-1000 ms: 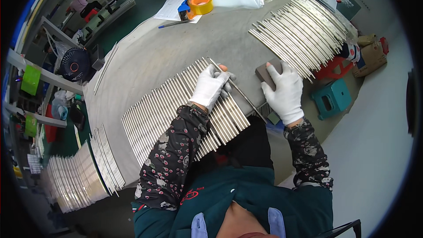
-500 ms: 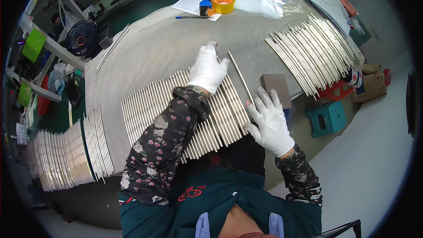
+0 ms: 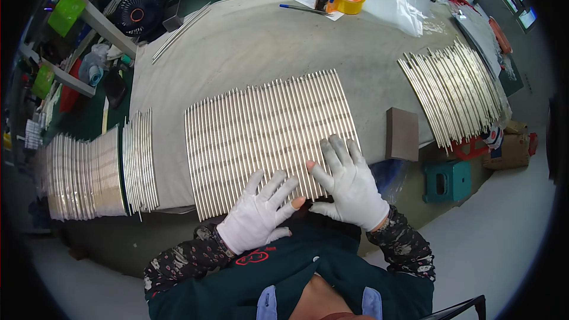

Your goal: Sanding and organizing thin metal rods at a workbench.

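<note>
Grey table (image 3: pixel 249 41) | both hands (gloved) flat, fingers spread, on near edge of metal rods (image 3: pixel 267 130)

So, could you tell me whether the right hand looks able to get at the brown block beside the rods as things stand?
Probably yes. The right hand lies flat and empty on the near edge of the rods, and the brown block sits just to its right on bare table, with nothing between them.

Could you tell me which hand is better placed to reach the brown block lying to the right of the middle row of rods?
Probably the right hand. It lies flat on the near right corner of the middle row of rods, on the same side as the brown block. The left hand rests farther left and would have to cross over.
</note>
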### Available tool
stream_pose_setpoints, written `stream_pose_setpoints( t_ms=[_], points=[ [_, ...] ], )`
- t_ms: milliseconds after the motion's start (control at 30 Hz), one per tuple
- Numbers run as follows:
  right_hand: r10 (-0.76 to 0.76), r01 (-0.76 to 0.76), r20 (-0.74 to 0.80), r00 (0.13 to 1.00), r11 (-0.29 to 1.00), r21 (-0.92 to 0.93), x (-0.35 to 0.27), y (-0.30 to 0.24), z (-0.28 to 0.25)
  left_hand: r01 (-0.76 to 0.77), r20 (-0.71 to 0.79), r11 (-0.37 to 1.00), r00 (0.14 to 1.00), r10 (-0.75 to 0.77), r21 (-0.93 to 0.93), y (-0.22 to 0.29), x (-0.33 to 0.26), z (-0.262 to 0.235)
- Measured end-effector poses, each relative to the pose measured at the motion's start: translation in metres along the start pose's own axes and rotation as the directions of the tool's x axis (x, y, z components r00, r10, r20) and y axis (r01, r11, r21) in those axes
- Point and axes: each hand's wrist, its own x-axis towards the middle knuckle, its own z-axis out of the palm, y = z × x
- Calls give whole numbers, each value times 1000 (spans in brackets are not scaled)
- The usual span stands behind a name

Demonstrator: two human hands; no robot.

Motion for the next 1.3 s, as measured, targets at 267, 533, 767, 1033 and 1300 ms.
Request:
stream_pose_setpoints(
  t_ms=[267,533,767,1033,1300],
  points=[
    [0,-6,-75,997,997,-78,-6,9,4,-47,-59,999,997,46,-16,6,16,12],
    [-43,22,-118,992,985,-169,-7,13,13,-62,-116,998,991,62,7,7,18,15],
    [8,-14,-138,990,999,-46,-17,16,3,-154,-217,979,968,122,-136,4,3,-3],
    [251,-324,-295,922,916,-235,-48,36,-6,415,-438,910,818,-373,-1,-65,-68,-2],
    [142,-195,-318,938,971,-141,-53,28,-5,433,-488,873,725,-486,-225,-87,-86,14]
  ],
)
